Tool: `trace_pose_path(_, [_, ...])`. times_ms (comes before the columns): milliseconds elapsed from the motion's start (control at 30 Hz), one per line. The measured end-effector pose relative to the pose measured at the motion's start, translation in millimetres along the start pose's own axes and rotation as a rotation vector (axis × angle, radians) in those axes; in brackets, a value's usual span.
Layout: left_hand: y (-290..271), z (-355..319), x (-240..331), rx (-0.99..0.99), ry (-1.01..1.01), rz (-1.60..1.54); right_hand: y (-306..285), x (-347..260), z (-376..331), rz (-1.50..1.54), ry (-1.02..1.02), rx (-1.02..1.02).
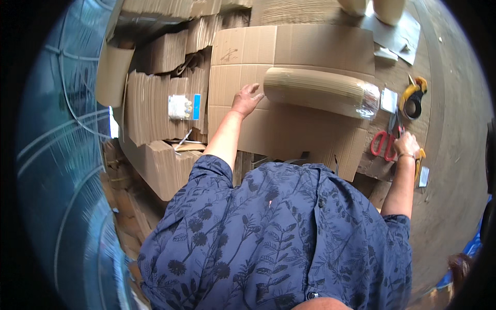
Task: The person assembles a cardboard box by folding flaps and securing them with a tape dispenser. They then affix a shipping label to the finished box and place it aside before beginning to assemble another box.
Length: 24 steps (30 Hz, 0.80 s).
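A long tan ribbed roll (pixel 315 93), its right end covered in clear plastic, lies across a flattened cardboard sheet (pixel 243 46). My left hand (pixel 247 99) is at the roll's left end, fingers apart and holding nothing; whether a fingertip touches the roll I cannot tell. At the right, my right hand (pixel 406 144) is closed beside red-handled scissors (pixel 381 143). A dark and red piece shows at its fingertips, but what it grips is mostly hidden. Just beyond that hand sits a yellow and black tape dispenser (pixel 412 101).
Stacked folded cardboard (pixel 150 103) crowds the left side, with a clear packet (pixel 183 107) on top. Blue plastic-wrapped material (pixel 62 155) rises at far left. Upright tan cylinders (pixel 388 10) stand at the back right. A yellow-handled tool (pixel 421 155) lies by my right wrist.
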State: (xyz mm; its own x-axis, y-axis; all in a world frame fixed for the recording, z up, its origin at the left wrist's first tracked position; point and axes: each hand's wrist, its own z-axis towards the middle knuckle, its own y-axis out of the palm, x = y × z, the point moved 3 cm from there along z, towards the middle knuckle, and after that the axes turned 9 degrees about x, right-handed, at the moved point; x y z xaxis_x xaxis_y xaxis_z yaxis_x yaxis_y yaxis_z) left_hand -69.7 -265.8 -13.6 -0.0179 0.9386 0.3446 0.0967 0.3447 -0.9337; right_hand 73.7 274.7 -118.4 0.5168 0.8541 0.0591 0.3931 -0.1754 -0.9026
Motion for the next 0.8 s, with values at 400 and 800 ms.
trace_pose_path(400, [118,12,-141,0.007,-0.181,-0.234,-42,-21,-150,0.487,-0.066,-0.053])
trace_pose_path(800, [158,42,-158,-0.117,-0.247,-0.243,88,-171,-185,0.548,-0.11,-0.412])
